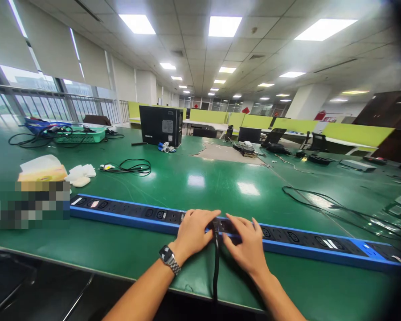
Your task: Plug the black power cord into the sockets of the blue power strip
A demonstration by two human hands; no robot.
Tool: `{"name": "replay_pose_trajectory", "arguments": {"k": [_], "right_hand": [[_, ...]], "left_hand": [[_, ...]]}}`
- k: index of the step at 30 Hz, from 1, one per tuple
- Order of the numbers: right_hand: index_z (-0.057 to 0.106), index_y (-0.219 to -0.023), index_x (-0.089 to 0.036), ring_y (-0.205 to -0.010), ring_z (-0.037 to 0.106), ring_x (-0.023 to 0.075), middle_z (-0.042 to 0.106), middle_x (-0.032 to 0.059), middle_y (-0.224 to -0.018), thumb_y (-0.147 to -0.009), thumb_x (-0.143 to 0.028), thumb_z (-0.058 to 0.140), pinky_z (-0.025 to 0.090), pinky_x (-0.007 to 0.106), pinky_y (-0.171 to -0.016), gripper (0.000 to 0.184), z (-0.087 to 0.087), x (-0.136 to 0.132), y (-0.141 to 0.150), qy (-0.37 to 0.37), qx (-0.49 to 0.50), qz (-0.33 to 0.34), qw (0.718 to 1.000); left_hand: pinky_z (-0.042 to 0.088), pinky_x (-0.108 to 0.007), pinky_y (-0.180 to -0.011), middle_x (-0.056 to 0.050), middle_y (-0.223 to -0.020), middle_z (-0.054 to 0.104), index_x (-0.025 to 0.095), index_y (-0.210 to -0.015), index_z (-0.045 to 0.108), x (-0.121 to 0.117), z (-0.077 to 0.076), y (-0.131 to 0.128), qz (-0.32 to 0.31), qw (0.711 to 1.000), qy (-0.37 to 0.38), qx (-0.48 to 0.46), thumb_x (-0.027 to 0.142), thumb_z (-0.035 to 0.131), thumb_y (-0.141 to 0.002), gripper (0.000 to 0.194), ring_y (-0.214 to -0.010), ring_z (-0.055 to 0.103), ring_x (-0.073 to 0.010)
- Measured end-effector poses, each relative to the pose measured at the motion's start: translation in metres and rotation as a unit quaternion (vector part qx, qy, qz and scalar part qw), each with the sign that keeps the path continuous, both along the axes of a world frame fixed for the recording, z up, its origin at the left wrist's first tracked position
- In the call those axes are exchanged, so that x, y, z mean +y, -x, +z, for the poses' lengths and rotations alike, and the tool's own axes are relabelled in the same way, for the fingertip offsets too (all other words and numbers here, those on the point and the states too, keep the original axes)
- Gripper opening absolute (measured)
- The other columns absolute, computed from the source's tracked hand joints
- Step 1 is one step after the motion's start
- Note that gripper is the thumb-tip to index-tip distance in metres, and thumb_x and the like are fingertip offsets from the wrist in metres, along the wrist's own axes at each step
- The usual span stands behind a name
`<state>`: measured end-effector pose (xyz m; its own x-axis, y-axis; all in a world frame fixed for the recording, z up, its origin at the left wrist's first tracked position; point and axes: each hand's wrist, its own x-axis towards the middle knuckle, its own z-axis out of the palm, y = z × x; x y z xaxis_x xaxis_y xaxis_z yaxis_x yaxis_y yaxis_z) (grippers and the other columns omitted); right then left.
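A long blue-and-black power strip point(127, 216) with rows of sockets lies across the green table. A black plug point(215, 224) stands at one of its middle sockets, its cord point(215, 272) hanging over the table's near edge. My left hand point(193, 232), with a watch point(169, 259) on the wrist, grips the strip just left of the plug; thumb in front, fingers along the far side, index finger reaching behind the plug. On the right of the plug, my right hand point(247, 245) straddles the strip, its thumb at the near edge and fingers over the far edge.
Beyond the strip lie a coiled black cable point(130, 166), a tissue pack point(42, 171) and a green basket point(82, 134) of cables. A black computer case point(161, 126) stands farther back. Loose cables point(316, 200) and a clear plastic bottle point(399, 209) are at right.
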<state>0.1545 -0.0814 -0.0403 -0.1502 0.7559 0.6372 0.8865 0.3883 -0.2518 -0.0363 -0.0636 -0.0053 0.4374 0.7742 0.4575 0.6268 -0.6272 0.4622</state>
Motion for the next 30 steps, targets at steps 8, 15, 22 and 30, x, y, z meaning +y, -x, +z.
{"name": "replay_pose_trajectory", "arguments": {"k": [8,15,22,30], "right_hand": [[0.066,-0.105,-0.023,-0.109,0.058,0.0284,0.069,0.008,-0.116,-0.087,-0.042,0.05,0.028,0.057,-0.103,0.031,-0.015,-0.002,-0.004,-0.021,0.004,-0.081,0.996],[0.066,-0.106,-0.024,-0.113,0.056,0.0284,0.068,0.0067,-0.12,-0.088,-0.039,0.046,0.027,0.057,-0.104,0.031,-0.016,-0.001,0.003,-0.002,0.003,-0.105,0.994],[0.066,-0.105,-0.025,-0.111,0.057,0.0292,0.068,0.0058,-0.119,-0.088,-0.041,0.045,0.026,0.058,-0.103,0.031,-0.019,0.0,0.005,-0.006,0.015,-0.108,0.994],[0.066,-0.104,-0.026,-0.11,0.058,0.0301,0.069,0.0058,-0.117,-0.088,-0.043,0.047,0.027,0.058,-0.101,0.031,-0.02,0.001,0.001,-0.018,0.021,-0.101,0.994]], "left_hand": [[0.045,-0.033,-0.095,-0.001,-0.12,0.067,0.027,-0.117,0.061,-0.006,-0.007,-0.016,0.025,0.989,-0.016,-0.146,0.02,0.055,-0.091,0.028,-0.106,0.061,-0.0185],[0.045,-0.037,-0.092,-0.003,-0.112,0.07,0.025,-0.116,0.059,-0.012,0.0,-0.012,0.045,0.985,-0.046,-0.161,0.019,0.061,-0.088,0.029,-0.101,0.063,-0.0214],[0.047,-0.036,-0.086,-0.005,-0.106,0.071,0.024,-0.114,0.06,-0.005,-0.001,0.047,0.151,0.97,-0.033,-0.189,0.026,0.063,-0.087,0.027,-0.097,0.064,-0.023],[0.05,-0.03,-0.077,-0.003,-0.097,0.071,0.022,-0.109,0.062,0.01,0.014,0.115,0.148,0.971,0.059,-0.176,0.037,0.061,-0.087,0.027,-0.087,0.066,-0.0197]]}}
